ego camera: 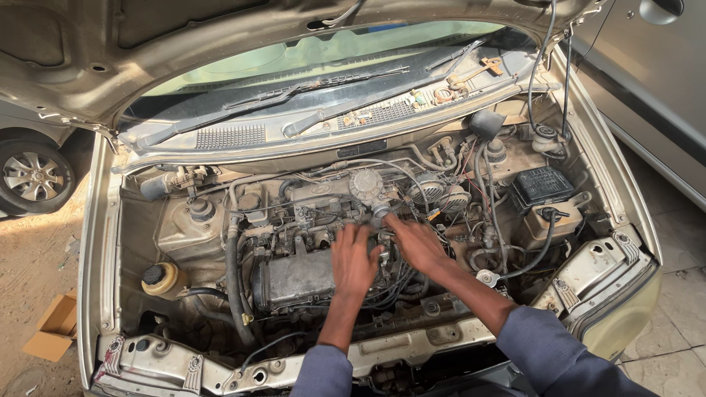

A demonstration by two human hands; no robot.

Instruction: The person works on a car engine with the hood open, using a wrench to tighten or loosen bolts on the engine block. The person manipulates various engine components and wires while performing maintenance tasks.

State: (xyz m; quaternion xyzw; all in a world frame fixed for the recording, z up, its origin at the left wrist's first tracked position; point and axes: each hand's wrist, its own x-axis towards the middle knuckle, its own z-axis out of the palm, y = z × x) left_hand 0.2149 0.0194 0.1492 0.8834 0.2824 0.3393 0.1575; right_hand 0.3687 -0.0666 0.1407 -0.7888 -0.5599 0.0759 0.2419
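Left of the engine's valve cover [294, 278] sits a yellow-capped reservoir [163, 279]. The left hand [354, 261] lies spread open, flat on the cover's right end. Just right, the right hand [416, 242] reaches open-fingered into the ignition wires [393, 283], gripping nothing visible.

Both arms, sleeved in blue, are being stretched forward. The left hand [354, 259] is being held flat with fingers spread; the right hand [415, 242] is being angled leftward, fingers extended.
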